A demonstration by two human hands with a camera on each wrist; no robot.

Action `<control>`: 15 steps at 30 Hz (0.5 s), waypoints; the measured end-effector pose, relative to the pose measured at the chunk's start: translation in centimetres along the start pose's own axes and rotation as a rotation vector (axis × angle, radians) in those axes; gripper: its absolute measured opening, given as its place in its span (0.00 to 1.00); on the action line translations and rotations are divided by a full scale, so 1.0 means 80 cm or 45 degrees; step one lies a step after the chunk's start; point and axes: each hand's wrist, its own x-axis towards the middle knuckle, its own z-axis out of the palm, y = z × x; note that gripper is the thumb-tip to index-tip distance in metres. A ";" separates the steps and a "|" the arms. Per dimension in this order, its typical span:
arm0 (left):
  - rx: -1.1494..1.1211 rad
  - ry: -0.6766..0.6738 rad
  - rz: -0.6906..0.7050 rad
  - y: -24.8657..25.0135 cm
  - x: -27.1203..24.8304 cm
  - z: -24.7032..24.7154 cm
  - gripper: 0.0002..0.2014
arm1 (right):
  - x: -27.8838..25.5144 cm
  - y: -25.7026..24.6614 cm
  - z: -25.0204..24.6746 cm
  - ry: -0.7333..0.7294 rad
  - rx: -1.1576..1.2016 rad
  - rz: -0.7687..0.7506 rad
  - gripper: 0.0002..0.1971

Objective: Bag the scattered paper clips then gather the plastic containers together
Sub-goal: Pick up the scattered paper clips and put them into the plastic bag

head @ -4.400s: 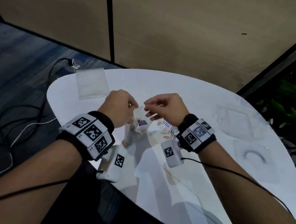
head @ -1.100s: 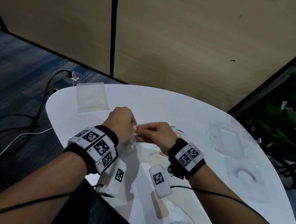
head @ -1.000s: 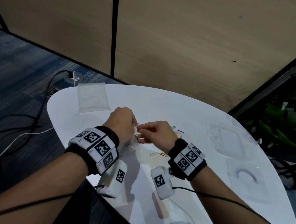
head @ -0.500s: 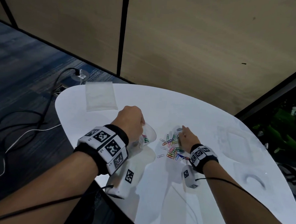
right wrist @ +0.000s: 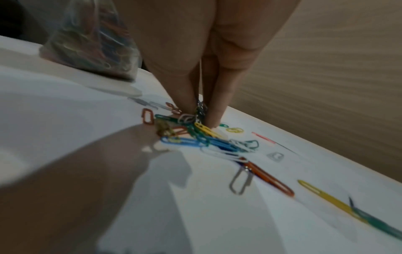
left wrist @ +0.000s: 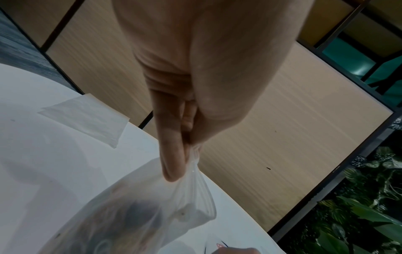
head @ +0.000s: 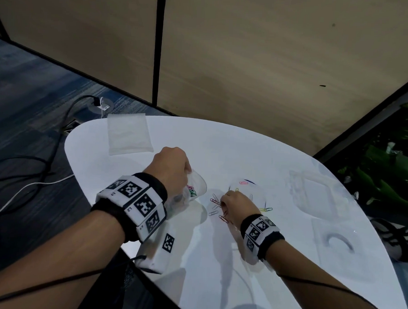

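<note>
Fingertips (right wrist: 185,104) of right hand (head: 236,209) pinching paper clips (right wrist: 202,135); left hand (head: 168,167) grips bag (head: 193,188). Pinch firmly, lift together, keep bag mouth open.

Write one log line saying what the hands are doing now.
left hand: holds bag open | right hand: fingers pinching paper clips on table | clips left: many

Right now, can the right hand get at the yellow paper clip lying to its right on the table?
Probably yes: the right hand is down among the clips, and bare table separates it from the yellow paper clip.
</note>
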 end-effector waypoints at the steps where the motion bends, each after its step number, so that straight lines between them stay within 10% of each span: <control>1: 0.001 -0.002 0.002 0.001 -0.001 0.001 0.12 | 0.000 0.001 -0.004 0.022 0.041 0.048 0.12; 9: -0.009 -0.036 -0.004 0.010 0.001 0.007 0.11 | -0.009 0.029 -0.041 0.243 1.663 0.774 0.06; 15: -0.065 -0.030 -0.002 0.016 0.000 0.018 0.11 | -0.039 -0.013 -0.114 0.097 2.482 0.450 0.12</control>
